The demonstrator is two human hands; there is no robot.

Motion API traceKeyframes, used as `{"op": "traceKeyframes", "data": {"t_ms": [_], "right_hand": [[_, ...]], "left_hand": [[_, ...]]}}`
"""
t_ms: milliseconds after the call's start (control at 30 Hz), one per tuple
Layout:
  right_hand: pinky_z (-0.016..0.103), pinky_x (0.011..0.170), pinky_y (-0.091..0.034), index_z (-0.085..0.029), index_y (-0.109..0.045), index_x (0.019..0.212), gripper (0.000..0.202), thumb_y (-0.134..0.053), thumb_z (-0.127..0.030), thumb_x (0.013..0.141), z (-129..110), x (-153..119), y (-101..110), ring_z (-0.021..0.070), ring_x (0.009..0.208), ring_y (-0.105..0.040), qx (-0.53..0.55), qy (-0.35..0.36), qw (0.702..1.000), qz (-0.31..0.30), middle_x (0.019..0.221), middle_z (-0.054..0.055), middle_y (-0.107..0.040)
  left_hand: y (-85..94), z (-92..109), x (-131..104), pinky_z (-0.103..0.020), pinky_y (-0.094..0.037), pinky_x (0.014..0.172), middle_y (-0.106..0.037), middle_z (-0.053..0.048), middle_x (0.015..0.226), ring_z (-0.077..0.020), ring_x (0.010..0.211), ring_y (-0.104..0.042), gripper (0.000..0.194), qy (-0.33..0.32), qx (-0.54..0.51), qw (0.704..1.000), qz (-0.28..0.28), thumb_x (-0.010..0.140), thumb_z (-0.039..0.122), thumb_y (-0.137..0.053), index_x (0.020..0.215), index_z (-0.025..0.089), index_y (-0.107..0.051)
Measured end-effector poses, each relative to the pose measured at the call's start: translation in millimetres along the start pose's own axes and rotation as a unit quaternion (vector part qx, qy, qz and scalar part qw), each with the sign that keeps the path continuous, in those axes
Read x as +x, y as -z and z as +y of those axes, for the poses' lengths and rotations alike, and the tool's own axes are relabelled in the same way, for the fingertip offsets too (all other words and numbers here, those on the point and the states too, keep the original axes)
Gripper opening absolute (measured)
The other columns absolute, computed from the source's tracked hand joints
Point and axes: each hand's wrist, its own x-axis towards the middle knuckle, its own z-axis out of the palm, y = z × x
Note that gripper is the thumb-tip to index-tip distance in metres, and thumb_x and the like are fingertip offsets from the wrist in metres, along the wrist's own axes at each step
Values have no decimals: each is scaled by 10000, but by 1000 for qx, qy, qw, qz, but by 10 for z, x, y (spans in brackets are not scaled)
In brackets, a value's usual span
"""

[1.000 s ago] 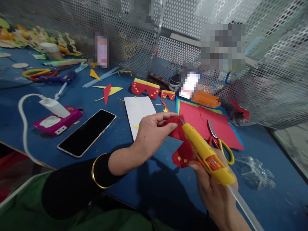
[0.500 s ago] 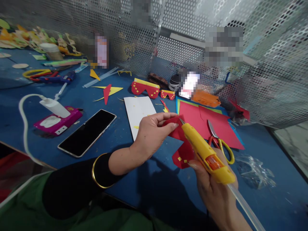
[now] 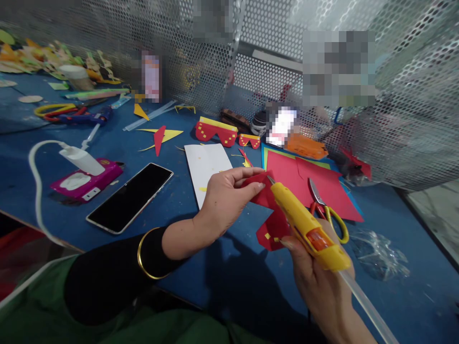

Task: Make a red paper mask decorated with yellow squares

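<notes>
My left hand (image 3: 225, 203) pinches the upper left part of a red paper piece (image 3: 272, 227) between thumb and fingers. Small yellow squares show on the lower part of that piece. My right hand (image 3: 319, 272) is wrapped round a yellow glue gun (image 3: 304, 227), its thumb beside the paper's lower edge. The gun's metal tip is at the paper's upper edge, close to my left fingertips; whether it touches is too small to tell. A clear glue stick sticks out of the gun's back end.
Red-handled scissors (image 3: 317, 193) lie on red paper sheets (image 3: 322, 179) at the right, near crumpled clear plastic (image 3: 380, 253). To the left are a black phone (image 3: 131, 198), a purple socket block (image 3: 86, 179) and a white card (image 3: 206, 162). Red paper glasses (image 3: 217, 131) stand behind.
</notes>
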Motion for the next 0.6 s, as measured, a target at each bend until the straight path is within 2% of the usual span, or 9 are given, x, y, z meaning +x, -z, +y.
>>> {"op": "traceKeyframes", "data": {"t_ms": [167,367,600], "right_hand": [[290,443,-383,-221,-577,1014,345,-494,-555,981,10,-11,-8,164,509,-574,25,-11,999,-17,665,5,-614],[272,467,-395,-219,-567,979,309,-517,-524,980,-16,-4,6,152,523,-566,-11,10,1000,10,681,-5,-598],[300,500,-417,-214,-615,1037,289,-482,-468,997,54,-32,8,179,545,-584,-10,28,999,-23,687,20,-631]], "left_hand": [[-3,-1,-3,-260,-594,761,-798,-47,943,-159,837,-735,269,1,-11,1000,-1,733,161,-798,1001,177,-785],[-4,13,3,-249,-590,756,-799,-44,942,-156,848,-736,263,-1,-6,1000,1,730,152,-798,992,178,-786],[11,-5,9,-226,-583,723,-801,-36,936,-145,824,-735,275,-10,-6,1000,-2,729,167,-808,1003,190,-787]]}}
